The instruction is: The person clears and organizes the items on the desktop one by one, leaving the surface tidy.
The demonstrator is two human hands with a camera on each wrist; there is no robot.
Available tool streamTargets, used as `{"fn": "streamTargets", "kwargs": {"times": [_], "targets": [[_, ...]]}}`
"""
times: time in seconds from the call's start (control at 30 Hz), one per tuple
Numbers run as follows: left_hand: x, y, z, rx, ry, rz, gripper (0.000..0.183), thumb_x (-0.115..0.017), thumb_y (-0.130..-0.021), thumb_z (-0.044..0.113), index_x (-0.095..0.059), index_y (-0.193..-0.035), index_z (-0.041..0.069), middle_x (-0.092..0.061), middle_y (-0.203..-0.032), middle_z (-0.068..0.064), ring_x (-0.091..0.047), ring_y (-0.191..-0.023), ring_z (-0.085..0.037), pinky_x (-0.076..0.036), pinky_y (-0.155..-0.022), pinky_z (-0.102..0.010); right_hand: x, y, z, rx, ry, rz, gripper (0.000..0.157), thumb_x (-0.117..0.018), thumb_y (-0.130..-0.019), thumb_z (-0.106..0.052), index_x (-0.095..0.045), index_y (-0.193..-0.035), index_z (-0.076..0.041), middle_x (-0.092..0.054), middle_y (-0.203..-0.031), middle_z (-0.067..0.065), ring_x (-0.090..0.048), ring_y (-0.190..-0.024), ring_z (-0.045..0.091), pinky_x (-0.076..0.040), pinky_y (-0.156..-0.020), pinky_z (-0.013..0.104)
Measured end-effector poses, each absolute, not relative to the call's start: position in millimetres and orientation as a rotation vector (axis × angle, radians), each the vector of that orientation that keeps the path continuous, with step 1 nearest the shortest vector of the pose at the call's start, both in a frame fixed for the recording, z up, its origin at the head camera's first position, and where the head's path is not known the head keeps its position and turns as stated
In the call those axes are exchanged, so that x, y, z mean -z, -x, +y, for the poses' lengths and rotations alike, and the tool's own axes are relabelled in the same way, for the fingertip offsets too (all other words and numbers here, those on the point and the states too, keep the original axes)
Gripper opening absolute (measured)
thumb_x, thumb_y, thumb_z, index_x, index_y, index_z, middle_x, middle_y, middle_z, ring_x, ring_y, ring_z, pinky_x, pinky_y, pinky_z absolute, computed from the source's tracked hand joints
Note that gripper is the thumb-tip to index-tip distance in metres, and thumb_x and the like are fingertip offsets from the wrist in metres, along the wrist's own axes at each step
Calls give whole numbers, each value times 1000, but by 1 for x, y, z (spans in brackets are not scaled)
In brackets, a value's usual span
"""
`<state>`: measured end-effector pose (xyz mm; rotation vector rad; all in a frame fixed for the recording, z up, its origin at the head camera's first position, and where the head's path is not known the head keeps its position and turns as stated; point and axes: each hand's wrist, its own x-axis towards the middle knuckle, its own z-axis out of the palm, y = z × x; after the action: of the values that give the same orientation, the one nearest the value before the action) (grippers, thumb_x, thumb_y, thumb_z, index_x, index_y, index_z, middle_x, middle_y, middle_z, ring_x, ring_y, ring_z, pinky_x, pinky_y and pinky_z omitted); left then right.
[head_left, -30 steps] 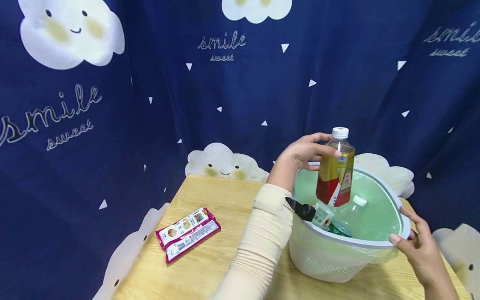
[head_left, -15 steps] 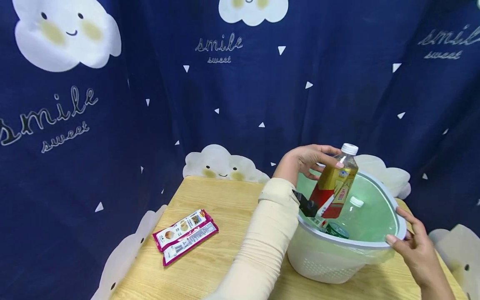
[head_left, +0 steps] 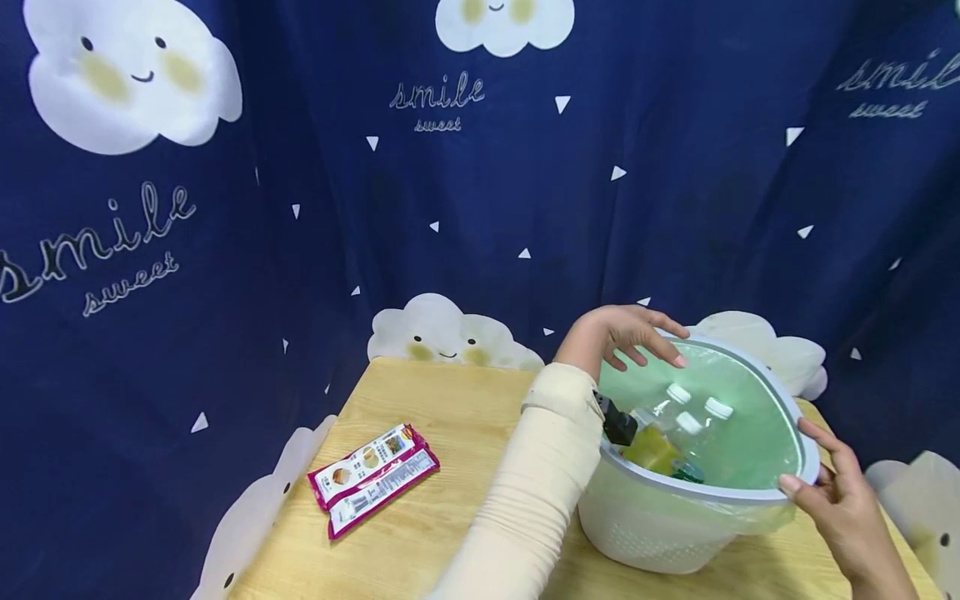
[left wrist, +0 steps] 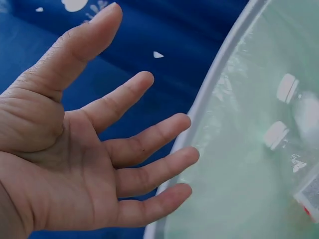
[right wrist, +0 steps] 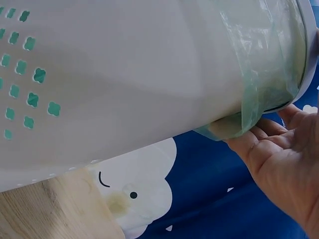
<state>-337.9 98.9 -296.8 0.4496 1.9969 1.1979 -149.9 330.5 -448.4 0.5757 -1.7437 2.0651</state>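
A white trash bin (head_left: 645,529) with a pale green liner bag (head_left: 757,417) stands tilted on the wooden table. Over its back left rim my left hand (head_left: 633,335) hovers with relaxed, spread fingers and holds nothing; the left wrist view shows the bare palm. My right hand (head_left: 843,492) grips the bin's right rim, thumb in front, with the overhanging liner (right wrist: 251,107) close to the fingers. Inside lie clear bottles with white caps (head_left: 718,408) and something yellow (head_left: 651,452), partly hidden by the left wrist camera (head_left: 617,421).
A white and magenta snack packet (head_left: 375,482) lies on the left part of the table (head_left: 442,400). Behind the table hangs a dark blue curtain (head_left: 480,200) with cloud prints. The left sleeve (head_left: 517,492) crosses in front of the bin's left side.
The bottle with the yellow and red label went down into the bin, and my left hand let go of it. That hand's fingers have loosened. My right hand stays on the rim.
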Motion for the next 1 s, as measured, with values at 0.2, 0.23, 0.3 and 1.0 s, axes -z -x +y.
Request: {"fn": "streamTargets", "kwargs": {"times": [0.2, 0.23, 0.3, 1.0], "targets": [[290, 338, 84, -1284, -518, 2035, 42, -80, -74, 16, -66, -110, 32, -53, -114, 16, -58, -91, -18, -44, -77, -42, 448, 150, 330, -2061, -534, -1736, 71, -37, -80, 31, -30, -142, -2, -62, -109, 3, -63, -90, 9, -49, -68, 18], [289, 338, 81, -1288, -530, 2042, 44, -80, -74, 16, -66, -112, 32, -53, -114, 16, -58, -91, -17, -44, -77, -41, 448, 151, 330, -2053, -523, -1743, 71, -37, -80, 31, -30, -142, -2, -62, -109, 3, -63, -90, 9, -49, -68, 18], [289, 336, 75, -1297, -560, 2053, 46, -79, -74, 16, -64, -115, 32, -55, -111, 16, -58, -91, -16, -44, -78, -41, 448, 151, 330, -2046, -505, -1754, 71, -38, -80, 31, -30, -142, -2, -62, -110, 2, -62, -90, 8, -48, -68, 17], [312, 295, 14, -1520, -1010, 2046, 46, -74, -79, 14, -59, -123, 18, -61, -110, 6, -55, -102, -8, -44, -83, -31, 454, 152, 330, -2079, -599, -1733, 70, -33, -82, 30, -24, -143, -2, -57, -118, 3, -62, -94, 10, -49, -71, 20]]}}
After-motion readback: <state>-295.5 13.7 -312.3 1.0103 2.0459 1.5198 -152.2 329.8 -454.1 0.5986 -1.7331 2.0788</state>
